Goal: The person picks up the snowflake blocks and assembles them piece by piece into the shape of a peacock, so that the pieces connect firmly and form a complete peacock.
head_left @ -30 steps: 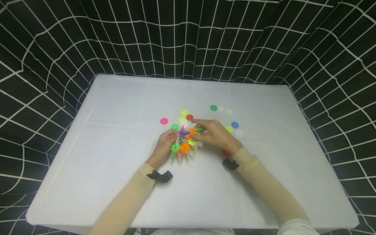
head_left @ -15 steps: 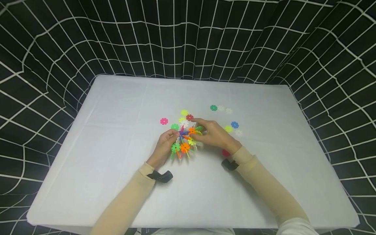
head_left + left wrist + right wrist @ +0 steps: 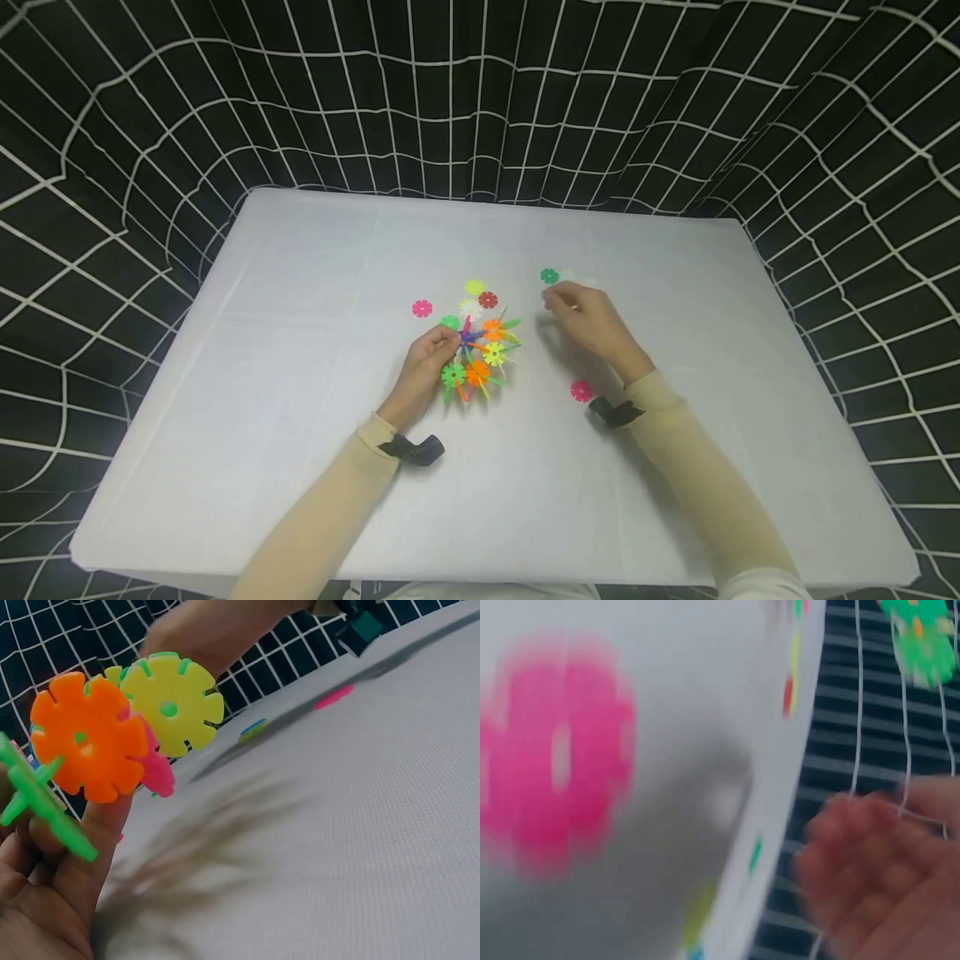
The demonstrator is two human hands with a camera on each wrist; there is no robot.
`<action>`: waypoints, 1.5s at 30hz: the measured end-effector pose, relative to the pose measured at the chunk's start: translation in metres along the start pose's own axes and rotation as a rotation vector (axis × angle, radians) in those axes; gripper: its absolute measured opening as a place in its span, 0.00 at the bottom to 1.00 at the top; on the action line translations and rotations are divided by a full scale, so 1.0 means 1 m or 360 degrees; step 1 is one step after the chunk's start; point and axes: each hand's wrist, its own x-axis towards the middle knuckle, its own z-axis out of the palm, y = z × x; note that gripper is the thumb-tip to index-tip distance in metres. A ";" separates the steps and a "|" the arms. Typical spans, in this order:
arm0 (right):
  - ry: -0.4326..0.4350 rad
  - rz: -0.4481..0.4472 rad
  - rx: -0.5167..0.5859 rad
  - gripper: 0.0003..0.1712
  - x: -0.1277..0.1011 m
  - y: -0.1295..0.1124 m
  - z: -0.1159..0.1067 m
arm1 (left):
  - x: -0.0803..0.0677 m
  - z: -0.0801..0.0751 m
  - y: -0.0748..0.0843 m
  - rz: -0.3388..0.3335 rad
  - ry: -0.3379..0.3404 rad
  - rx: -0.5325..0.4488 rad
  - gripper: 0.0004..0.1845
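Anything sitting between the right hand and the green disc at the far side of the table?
Nothing visible. The right hand hovers just short of the green disc, with bare table between them. The left hand holds the snowflake-disc cluster off to the side, out of that path.

Long beige sleeves (image 3: 697,467), a black wrist-worn camera (image 3: 411,450) at each cuff

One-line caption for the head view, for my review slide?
Left hand holds a multicoloured snowflake-disc cluster on the white table; right hand reaches among loose discs near the green disc.
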 end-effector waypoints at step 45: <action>-0.0225 0.0077 -0.0016 0.20 0.030 -0.013 -0.007 | 0.000 0.001 0.002 -0.0091 -0.0154 -0.0049 0.06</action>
